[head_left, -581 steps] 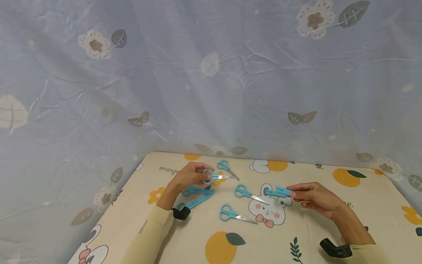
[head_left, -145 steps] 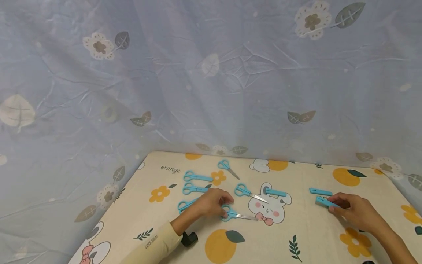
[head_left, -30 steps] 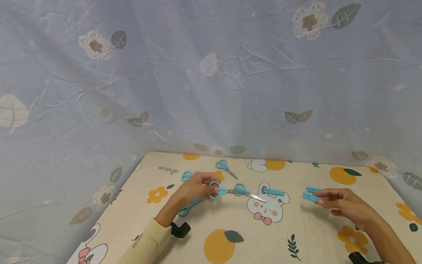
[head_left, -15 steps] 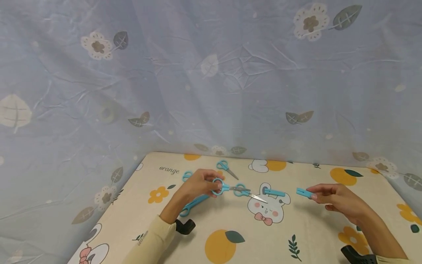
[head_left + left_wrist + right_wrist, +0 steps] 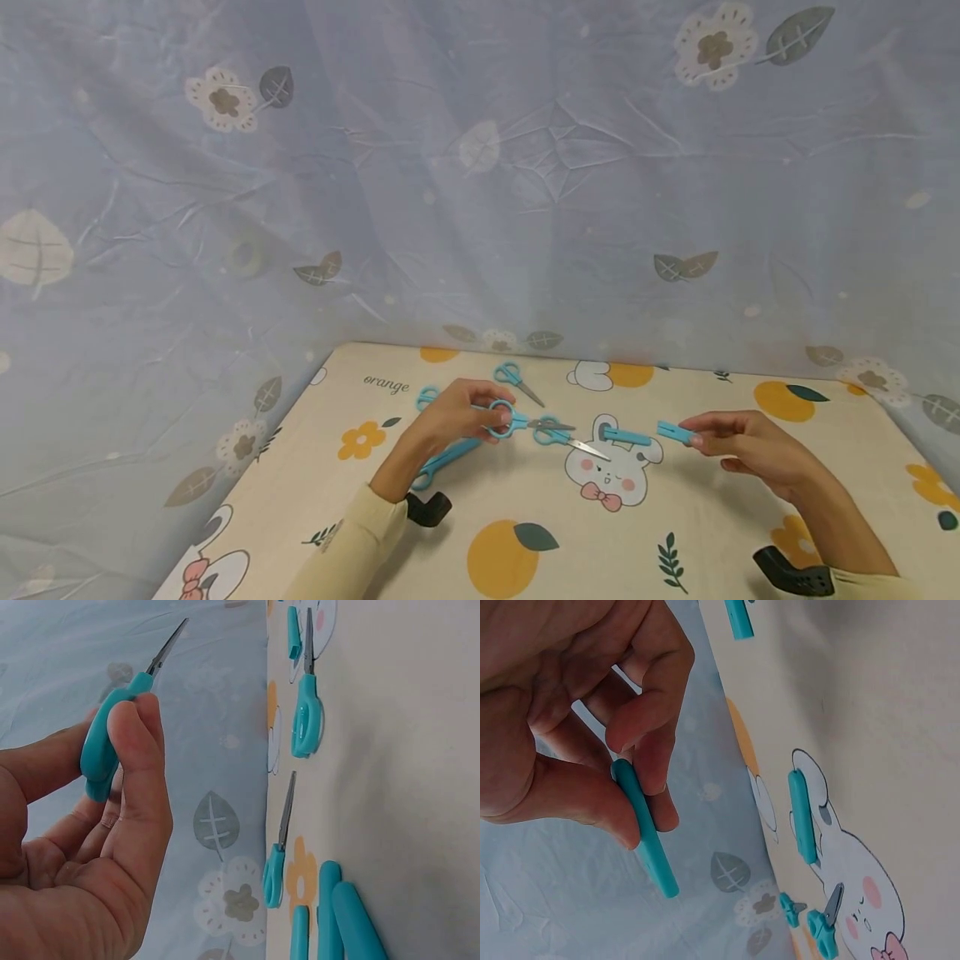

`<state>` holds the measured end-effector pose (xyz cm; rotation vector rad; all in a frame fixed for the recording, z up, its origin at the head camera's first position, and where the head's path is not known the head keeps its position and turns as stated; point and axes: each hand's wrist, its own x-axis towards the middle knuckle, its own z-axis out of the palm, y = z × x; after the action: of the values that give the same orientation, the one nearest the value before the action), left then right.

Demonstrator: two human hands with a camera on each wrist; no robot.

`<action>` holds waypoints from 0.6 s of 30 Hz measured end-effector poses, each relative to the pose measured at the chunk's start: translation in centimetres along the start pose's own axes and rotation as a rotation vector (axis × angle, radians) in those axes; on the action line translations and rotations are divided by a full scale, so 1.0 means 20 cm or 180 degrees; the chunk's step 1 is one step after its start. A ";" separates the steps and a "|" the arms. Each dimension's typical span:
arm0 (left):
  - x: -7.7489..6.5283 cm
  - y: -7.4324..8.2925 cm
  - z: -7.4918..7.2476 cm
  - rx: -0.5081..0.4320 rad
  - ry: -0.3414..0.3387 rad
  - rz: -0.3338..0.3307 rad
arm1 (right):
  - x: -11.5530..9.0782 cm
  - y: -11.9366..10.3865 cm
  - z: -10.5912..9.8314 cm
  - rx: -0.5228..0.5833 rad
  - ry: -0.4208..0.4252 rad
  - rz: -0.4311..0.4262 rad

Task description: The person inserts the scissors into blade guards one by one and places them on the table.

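My left hand (image 5: 461, 412) pinches a pair of light-blue-handled scissors (image 5: 510, 419) by the finger loops, above the table. The scissors' blades point right, as the left wrist view also shows. On the other side, my right hand (image 5: 757, 450) pinches a light-blue blade cover (image 5: 675, 432) between thumb and fingers, its free end facing the blades. A gap separates cover and blades. Beneath the held blades lie bare scissors (image 5: 577, 442), and another bare pair (image 5: 519, 382) lies farther back. A loose cover (image 5: 627, 437) rests on the printed rabbit's ear.
Several covered scissors (image 5: 450, 458) lie at the left, partly hidden by my left hand. Another loose cover (image 5: 739, 619) shows on the table in the right wrist view. A patterned cloth (image 5: 600, 550) covers the table; a hanging curtain (image 5: 480, 208) stands behind.
Since about five seconds ago, my left hand has lifted the scissors off the table. In the last second, my right hand has carried its cover leftward, and the left hand has shifted slightly right.
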<state>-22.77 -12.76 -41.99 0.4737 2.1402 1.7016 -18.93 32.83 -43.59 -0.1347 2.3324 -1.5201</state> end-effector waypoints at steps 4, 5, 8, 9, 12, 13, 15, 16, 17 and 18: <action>0.02 -0.01 0.01 -0.0006 -0.0065 0.0062 | 0.01 -0.01 0.02 0.0063 -0.0029 -0.0025; 0.02 -0.01 0.01 -0.0010 -0.0097 0.0071 | 0.01 -0.01 0.03 0.0077 -0.0031 -0.0023; 0.03 -0.02 0.02 -0.0031 -0.0173 0.0068 | 0.02 -0.02 0.05 0.0091 -0.0029 0.0000; 0.03 -0.02 0.02 -0.0034 -0.0185 0.0057 | 0.02 -0.03 0.06 0.0090 -0.0027 -0.0004; 0.03 -0.01 0.02 -0.0037 -0.0195 0.0037 | 0.04 -0.04 0.09 0.0101 -0.0052 -0.0058; 0.03 -0.01 0.03 -0.0033 -0.0190 0.0035 | 0.05 -0.04 0.09 0.0108 -0.0056 -0.0080; 0.03 -0.01 0.03 -0.0019 -0.0196 0.0044 | 0.06 -0.05 0.11 0.0126 -0.0087 -0.0123; 0.04 -0.01 0.03 -0.0014 -0.0199 0.0052 | 0.06 -0.05 0.11 0.0130 -0.0101 -0.0134; 0.04 -0.01 0.03 -0.0004 -0.0201 0.0064 | 0.06 -0.06 0.12 0.0131 -0.0115 -0.0134; 0.04 -0.01 0.04 0.0002 -0.0200 0.0069 | 0.07 -0.06 0.12 0.0131 -0.0129 -0.0134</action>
<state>-23.20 -11.80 -42.42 0.5453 2.0987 1.6750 -19.44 29.87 -43.74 -0.2035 2.2788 -1.5697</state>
